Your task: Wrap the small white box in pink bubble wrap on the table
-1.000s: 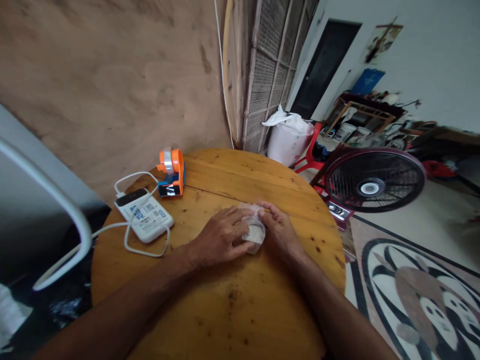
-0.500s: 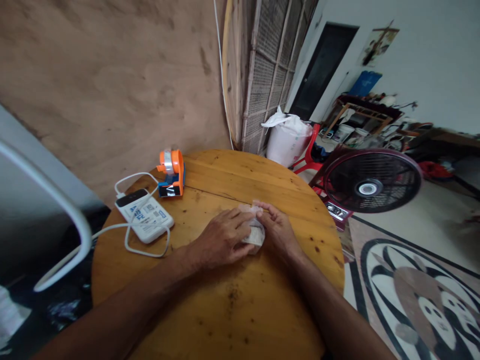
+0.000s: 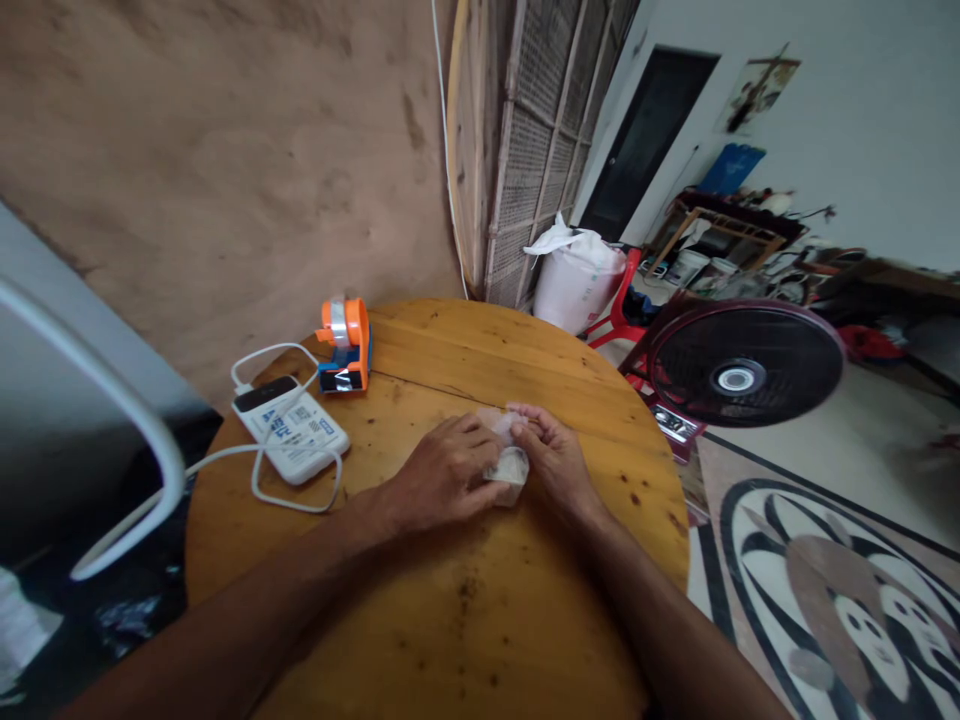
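Between my hands, at the middle of the round wooden table point(image 3: 465, 590), is a small whitish object in clear plastic wrapping point(image 3: 511, 465); its exact kind does not show. My left hand point(image 3: 450, 465) curls round its left side, thumb low against it and fingers over the top. On the far right side, my right hand point(image 3: 551, 450) pinches the loose translucent film between thumb and fingers. The fingers cover part of the object.
An orange and blue tape dispenser point(image 3: 346, 345) stands at the table's far left. Near it lies a white power bank point(image 3: 291, 430) with a looped white cable point(image 3: 259, 490). A fan point(image 3: 742, 362) stands beyond the right edge, near a red chair point(image 3: 619, 310) and a white sack point(image 3: 577, 280).
Around the wrapped object my fingers have shifted slightly, and more of its pale rounded top shows. Both hands stay in nearly the same place.
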The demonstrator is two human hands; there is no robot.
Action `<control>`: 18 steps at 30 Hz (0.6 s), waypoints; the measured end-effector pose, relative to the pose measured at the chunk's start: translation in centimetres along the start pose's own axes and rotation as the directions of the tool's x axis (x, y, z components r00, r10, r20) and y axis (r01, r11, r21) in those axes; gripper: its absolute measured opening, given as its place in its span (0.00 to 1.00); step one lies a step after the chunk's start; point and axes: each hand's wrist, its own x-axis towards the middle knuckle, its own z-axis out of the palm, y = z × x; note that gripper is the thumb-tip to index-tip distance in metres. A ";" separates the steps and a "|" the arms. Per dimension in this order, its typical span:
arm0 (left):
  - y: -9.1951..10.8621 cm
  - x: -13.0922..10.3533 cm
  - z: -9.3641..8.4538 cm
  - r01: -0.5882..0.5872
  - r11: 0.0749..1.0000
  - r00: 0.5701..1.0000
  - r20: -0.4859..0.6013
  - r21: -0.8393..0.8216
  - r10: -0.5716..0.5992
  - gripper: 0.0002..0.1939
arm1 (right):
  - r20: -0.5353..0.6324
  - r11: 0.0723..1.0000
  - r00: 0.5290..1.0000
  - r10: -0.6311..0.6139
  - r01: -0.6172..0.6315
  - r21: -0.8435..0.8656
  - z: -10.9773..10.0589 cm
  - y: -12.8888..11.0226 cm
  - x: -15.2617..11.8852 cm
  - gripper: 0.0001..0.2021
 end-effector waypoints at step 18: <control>-0.4 -0.2 -0.1 0.126 0.989 0.992 0.006 -0.079 -0.126 0.03 | -0.025 0.943 0.976 -0.215 0.201 -0.266 -0.4 0.9 -0.5 0.14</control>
